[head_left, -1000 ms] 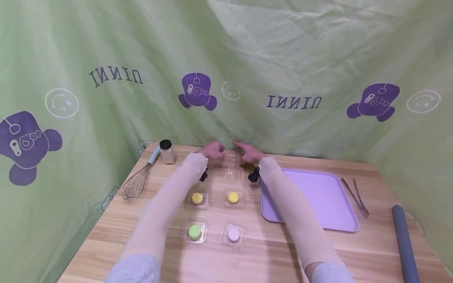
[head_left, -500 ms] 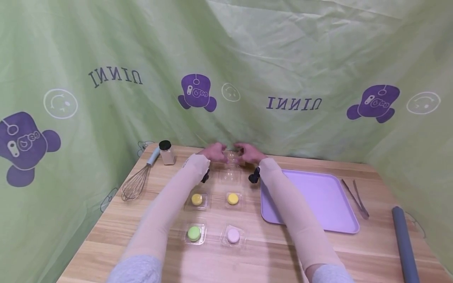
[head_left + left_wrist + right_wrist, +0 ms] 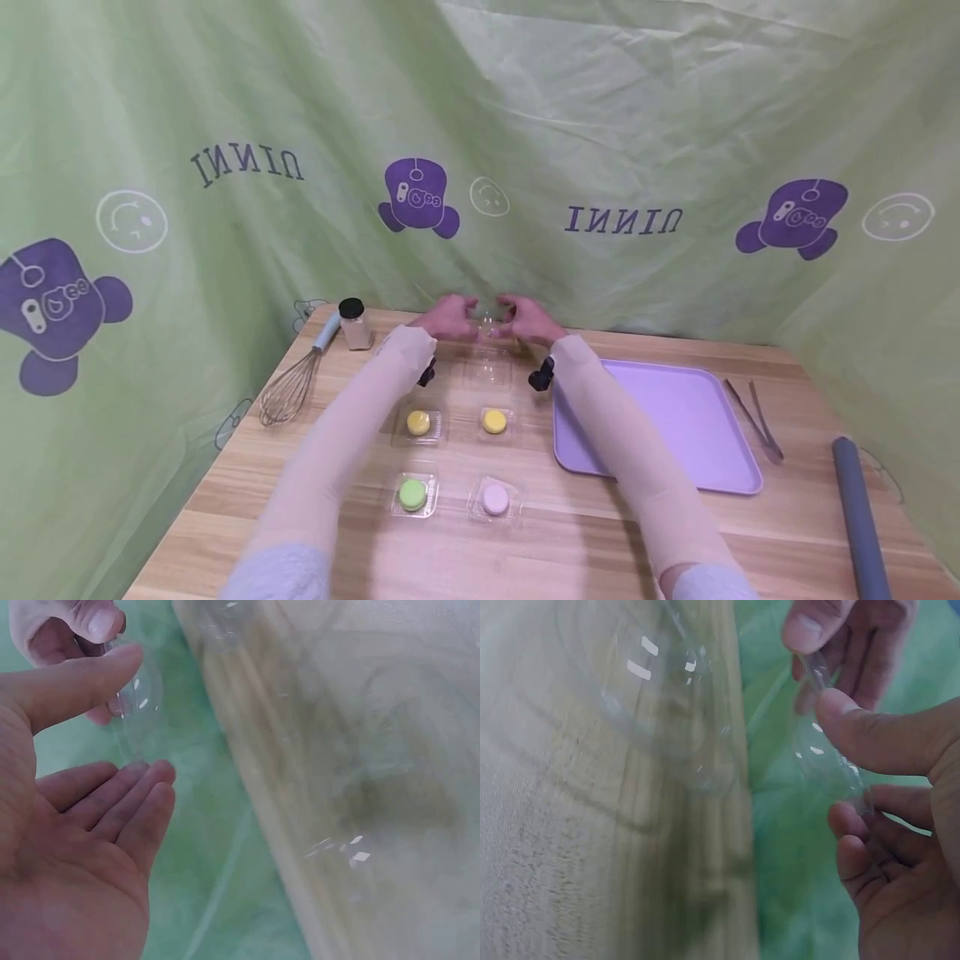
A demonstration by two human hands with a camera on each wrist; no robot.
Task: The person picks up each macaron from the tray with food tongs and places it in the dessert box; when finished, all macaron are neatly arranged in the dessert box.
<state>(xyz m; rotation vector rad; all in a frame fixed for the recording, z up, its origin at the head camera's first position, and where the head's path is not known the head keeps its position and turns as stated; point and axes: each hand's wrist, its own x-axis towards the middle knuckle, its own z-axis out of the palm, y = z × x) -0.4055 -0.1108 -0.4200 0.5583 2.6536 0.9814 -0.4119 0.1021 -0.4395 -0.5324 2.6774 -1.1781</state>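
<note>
2 pale arm covers (image 3: 333,450), 2 grey sleeves (image 3: 281,573), 2 black wrist mounts (image 3: 542,375).

Beyond the tabletop's (image 3: 450,560) middle, a container (image 3: 817,754) is between left hand (image 3: 452,318) and right hand (image 3: 531,322); a second case (image 3: 489,369) lies just nearer. Nearer still, four macarons (image 3: 494,422) sit in packs (image 3: 438,427), two by two. Far left, the jar (image 3: 357,329) stands right of the whisk (image 3: 292,383). Rightward: tray (image 3: 675,417), tongs (image 3: 759,425), cylinder (image 3: 859,517).

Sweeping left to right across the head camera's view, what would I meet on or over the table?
Whisk, lidded jar, left hand, clear plastic piece, right hand, purple tray, tongs, dark grey roll.
</note>
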